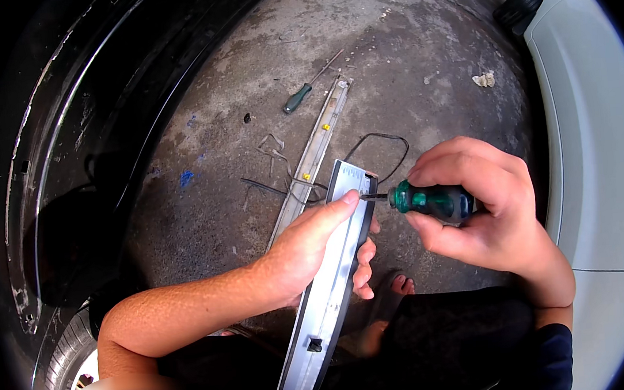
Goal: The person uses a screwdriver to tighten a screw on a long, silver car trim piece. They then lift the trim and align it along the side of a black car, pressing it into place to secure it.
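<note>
My left hand [316, 246] is closed round a long silver trim strip [333, 274] with dark edges, its thumb pressed on the strip near the upper end. The strip slants down toward my lap, and a black clip [314, 344] sits in its lower part. In my right hand [485, 203] is a short screwdriver [433, 200] with a green and black handle, gripped between thumb and fingers. The screwdriver's tip meets the strip's right edge beside my left thumb; the exact contact is hidden.
A second trim strip [330, 113] with yellow clips lies on the stained concrete floor [425, 54]. Near it are a longer screwdriver [298, 98] and thin black rubber strips [384, 135]. A dark car [66, 141] stands at left, a white car [587, 100] at right.
</note>
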Available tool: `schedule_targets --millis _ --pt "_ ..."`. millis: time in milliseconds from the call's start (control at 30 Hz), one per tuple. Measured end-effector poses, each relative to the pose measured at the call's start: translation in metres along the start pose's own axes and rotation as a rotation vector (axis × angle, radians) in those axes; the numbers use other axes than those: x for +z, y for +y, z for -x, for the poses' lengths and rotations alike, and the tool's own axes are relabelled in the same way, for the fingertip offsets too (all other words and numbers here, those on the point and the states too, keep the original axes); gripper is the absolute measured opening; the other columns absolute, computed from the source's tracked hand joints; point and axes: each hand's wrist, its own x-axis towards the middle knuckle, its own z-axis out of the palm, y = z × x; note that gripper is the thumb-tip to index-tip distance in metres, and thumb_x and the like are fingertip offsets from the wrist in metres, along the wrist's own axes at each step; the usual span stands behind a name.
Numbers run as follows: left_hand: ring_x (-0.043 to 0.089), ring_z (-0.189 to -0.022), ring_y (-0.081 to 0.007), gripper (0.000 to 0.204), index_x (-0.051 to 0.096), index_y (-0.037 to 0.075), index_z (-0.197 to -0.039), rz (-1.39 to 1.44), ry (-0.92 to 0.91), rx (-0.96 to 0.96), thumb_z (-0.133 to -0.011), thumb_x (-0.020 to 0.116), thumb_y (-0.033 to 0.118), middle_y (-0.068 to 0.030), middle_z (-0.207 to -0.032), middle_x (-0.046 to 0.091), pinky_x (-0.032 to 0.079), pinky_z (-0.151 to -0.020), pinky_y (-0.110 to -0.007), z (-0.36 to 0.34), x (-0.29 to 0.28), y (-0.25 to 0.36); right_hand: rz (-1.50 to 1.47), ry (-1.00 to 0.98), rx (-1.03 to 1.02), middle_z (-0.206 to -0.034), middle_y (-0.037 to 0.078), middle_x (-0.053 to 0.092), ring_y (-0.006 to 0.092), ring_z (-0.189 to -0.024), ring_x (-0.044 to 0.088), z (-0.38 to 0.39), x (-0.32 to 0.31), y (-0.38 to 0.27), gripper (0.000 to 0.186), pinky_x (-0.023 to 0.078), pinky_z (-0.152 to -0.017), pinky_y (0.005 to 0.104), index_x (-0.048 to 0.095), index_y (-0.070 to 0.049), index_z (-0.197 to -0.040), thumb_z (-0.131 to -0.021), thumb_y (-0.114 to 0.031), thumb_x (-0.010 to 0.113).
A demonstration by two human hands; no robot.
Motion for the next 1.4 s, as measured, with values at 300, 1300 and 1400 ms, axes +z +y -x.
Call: schedule_targets --millis 300,1300,1400 --pt "0.063 -0.061 -0.0209 0.054 0.052 -0.002 -0.111 -0.004 -0.016 0.014 -0.104 0.044 0.051 -0.0090 -0.080 0.058 0.060 -0.061 -0.041 -0.002 -0.001 -0.001 -0.016 -0.008 0.012 -0.095 0.015 0.069 0.0271 -0.082 0.071 0.001 0.003 0.001 0.032 0.058 -0.071 0.0334 0.067 0.001 -0.094 -0.066 -0.002 0.083" --pt "0.057 -0.060 -0.0178 0.059 0.044 0.015 -0.114 -0.145 0.187 0.042 -0.099 0.034 0.071 -0.0078 -0.079 0.054 0.056 -0.058 -0.041 -0.002 -0.019 -0.014 0.016 -0.252 0.090 -0.084 0.020 0.061 0.0395 -0.073 0.064 0.017 0.025 0.011 0.033 0.051 -0.065 0.0457 0.052 -0.001 -0.112 -0.092 -0.020 0.068" --pt "0.056 -0.059 -0.0177 0.058 0.043 0.015 -0.113 -0.179 0.234 0.023 -0.100 0.033 0.070 -0.0078 -0.079 0.054 0.056 -0.058 -0.041 0.000 -0.020 -0.018 -0.063 -0.323 0.355 -0.086 0.019 0.061 0.0392 -0.080 0.064 0.019 0.030 0.015 0.031 0.052 -0.067 0.0452 0.051 -0.001 -0.113 -0.094 -0.020 0.066"
